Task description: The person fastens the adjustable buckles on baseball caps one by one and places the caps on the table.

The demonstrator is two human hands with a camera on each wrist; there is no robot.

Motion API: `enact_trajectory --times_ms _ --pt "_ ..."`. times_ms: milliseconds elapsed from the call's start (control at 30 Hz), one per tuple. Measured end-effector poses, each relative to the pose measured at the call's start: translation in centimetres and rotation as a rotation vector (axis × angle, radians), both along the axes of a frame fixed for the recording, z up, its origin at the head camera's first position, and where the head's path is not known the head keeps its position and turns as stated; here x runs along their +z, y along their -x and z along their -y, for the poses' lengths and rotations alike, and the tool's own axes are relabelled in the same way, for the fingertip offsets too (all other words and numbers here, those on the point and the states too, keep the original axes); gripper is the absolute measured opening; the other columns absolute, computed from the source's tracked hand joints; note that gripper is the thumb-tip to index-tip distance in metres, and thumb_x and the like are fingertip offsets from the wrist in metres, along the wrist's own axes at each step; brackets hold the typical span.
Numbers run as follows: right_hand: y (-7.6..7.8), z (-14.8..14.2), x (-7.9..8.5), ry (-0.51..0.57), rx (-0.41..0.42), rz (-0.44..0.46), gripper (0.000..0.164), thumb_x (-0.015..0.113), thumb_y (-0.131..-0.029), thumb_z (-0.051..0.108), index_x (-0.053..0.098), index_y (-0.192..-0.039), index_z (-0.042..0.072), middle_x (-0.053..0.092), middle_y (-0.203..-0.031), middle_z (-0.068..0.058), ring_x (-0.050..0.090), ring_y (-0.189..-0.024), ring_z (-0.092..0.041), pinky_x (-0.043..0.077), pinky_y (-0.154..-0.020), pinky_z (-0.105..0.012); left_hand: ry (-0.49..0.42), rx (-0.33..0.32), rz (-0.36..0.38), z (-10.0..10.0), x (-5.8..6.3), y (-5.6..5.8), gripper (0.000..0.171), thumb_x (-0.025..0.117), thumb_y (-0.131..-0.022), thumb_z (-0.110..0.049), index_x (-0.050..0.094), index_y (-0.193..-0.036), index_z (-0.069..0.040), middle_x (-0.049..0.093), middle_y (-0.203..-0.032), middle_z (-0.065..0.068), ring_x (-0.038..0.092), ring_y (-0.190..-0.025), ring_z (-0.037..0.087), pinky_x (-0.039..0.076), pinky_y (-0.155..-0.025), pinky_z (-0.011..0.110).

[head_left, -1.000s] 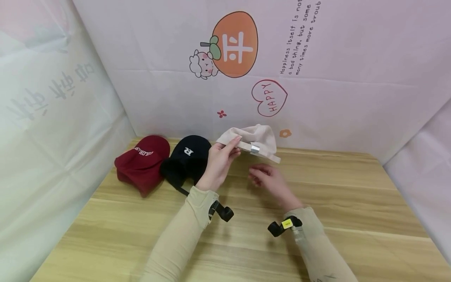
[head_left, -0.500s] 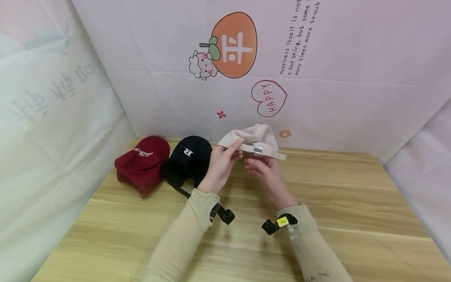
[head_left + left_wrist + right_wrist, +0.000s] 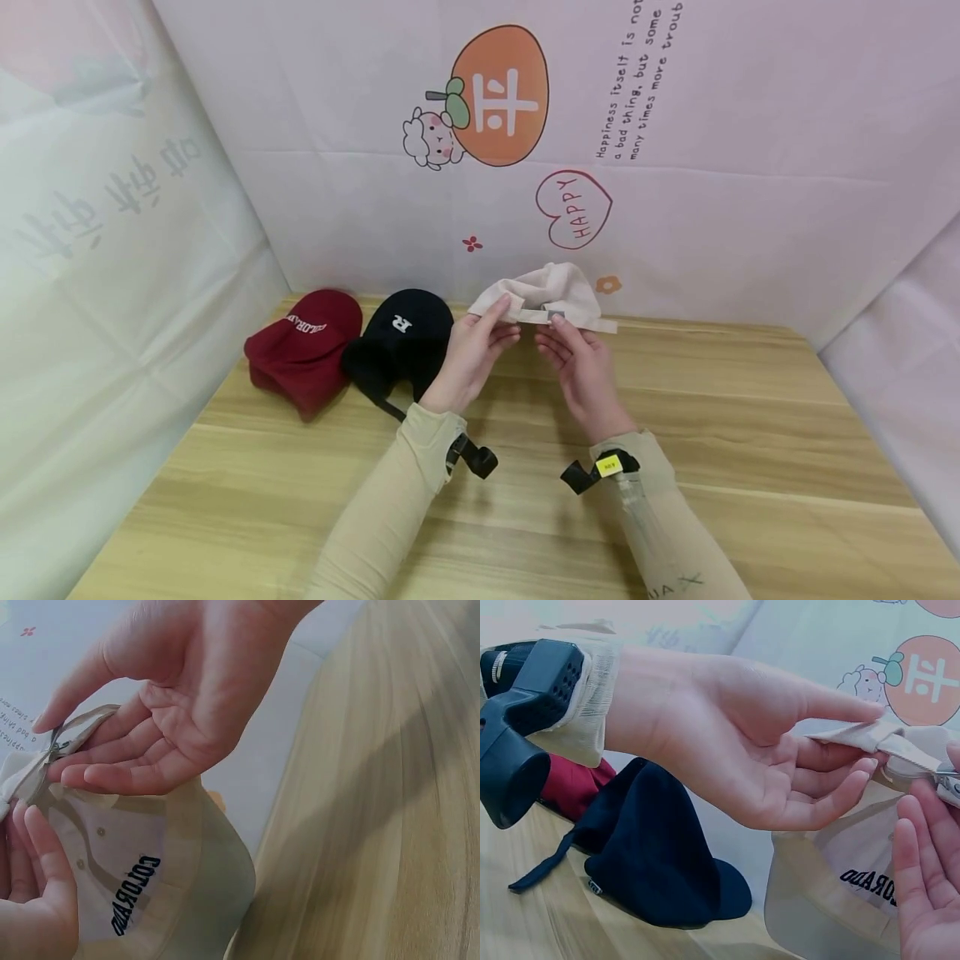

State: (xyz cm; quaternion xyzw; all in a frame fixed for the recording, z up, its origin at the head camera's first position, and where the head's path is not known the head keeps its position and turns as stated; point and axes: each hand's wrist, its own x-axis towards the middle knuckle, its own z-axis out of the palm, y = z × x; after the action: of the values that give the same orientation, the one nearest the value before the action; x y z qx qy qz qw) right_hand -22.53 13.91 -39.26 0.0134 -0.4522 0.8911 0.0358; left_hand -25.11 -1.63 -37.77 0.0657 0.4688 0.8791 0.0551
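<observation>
A cream baseball cap (image 3: 567, 289) is held up near the back wall, its adjustable strap (image 3: 532, 317) turned toward me. Thumb and fingers of my left hand (image 3: 471, 354) pinch the strap's left end. At its metal buckle (image 3: 557, 315), my right hand (image 3: 587, 371) grips with the thumb on top and fingers beneath. The left wrist view shows the right hand (image 3: 199, 697) at the buckle and dark lettering on the cap (image 3: 217, 870). In the right wrist view, the left hand (image 3: 720, 735) holds the strap end over the cap's opening.
To the left on the wooden table (image 3: 300, 500) lie a dark red cap (image 3: 300, 350) and, beside it, a black cap (image 3: 405, 325) with a white R. A printed white cloth wall (image 3: 712, 233) rises behind the table, and another cloth (image 3: 150, 275) bounds the left side.
My right hand has risen from below the cap to the strap and now grips it at the buckle. The cream cap has shifted slightly right; the left hand keeps its pinch.
</observation>
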Motion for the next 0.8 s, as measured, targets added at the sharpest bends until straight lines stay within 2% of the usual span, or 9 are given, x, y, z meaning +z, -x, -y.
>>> enact_trajectory --times_ms 267,800 --pt "-0.01 -0.01 0.23 0.009 -0.044 -0.038 0.027 0.072 -0.085 0.019 0.062 -0.098 -0.002 0.067 -0.088 -0.012 0.064 -0.081 -0.020 0.051 -0.083 -0.033 -0.021 0.078 0.006 0.04 0.12 0.01 0.028 0.067 -0.089 -0.023 0.060 -0.103 0.001 0.062 -0.088 0.009 0.062 -0.076 0.016 0.053 -0.075 0.026" --pt "0.05 -0.22 0.29 -0.024 -0.115 -0.054 0.020 0.069 -0.087 0.016 0.064 -0.092 -0.001 0.065 -0.079 -0.010 0.061 -0.071 -0.017 0.052 -0.067 -0.025 0.009 0.081 0.000 0.01 0.04 -0.04 0.030 0.068 -0.088 -0.023 0.061 -0.101 0.002 0.063 -0.088 0.011 0.062 -0.075 0.017 0.053 -0.074 0.027"
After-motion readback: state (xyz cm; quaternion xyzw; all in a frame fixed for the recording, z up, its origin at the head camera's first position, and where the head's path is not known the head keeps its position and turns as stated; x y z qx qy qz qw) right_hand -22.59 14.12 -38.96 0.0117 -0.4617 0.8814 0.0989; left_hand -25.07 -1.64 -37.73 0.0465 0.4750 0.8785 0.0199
